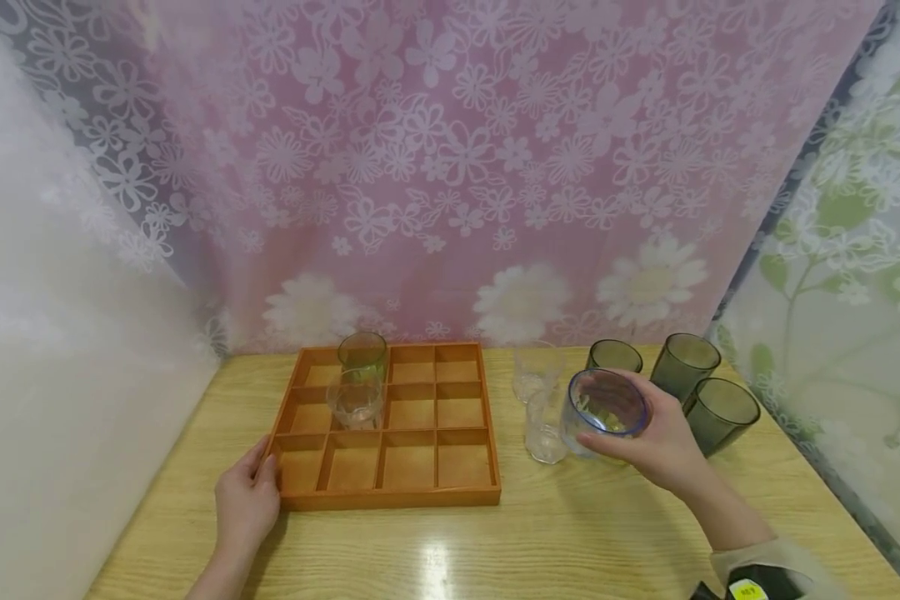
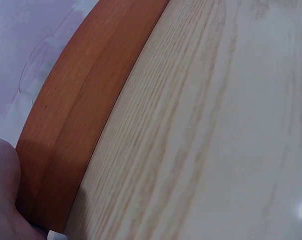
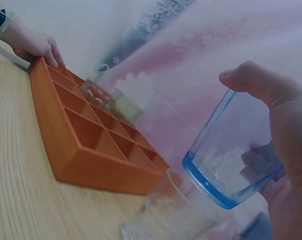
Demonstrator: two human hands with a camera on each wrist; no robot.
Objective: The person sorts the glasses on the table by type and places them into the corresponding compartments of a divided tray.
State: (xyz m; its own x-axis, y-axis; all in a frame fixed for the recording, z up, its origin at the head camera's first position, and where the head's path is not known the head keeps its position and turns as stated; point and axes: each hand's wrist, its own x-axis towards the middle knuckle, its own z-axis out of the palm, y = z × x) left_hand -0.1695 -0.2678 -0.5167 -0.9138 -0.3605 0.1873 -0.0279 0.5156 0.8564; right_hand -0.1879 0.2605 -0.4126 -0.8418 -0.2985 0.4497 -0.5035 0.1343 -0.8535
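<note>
My right hand (image 1: 663,433) grips a clear blue-tinted drinking glass (image 1: 603,408), thumb on one side and fingers round the other, above the table right of the wooden compartment tray (image 1: 390,499). In the right wrist view the glass (image 3: 208,182) is tilted, with a deep blue band at its lower end. My left hand (image 1: 247,500) holds the tray's near left corner; in the left wrist view the thumb (image 2: 3,172) lies against the orange-brown wall (image 2: 81,110). A green glass (image 1: 362,354) stands in a back-row compartment, with a clear glass (image 1: 355,402) in the compartment before it.
Two clear glasses (image 1: 537,371) (image 1: 545,433) stand between tray and right hand. Behind and right of that hand are smoky green-grey glasses (image 1: 686,364) (image 1: 722,414) (image 1: 615,356). Flowered cloth (image 1: 450,208) hangs along the table's back edge, and pale walls flank both sides.
</note>
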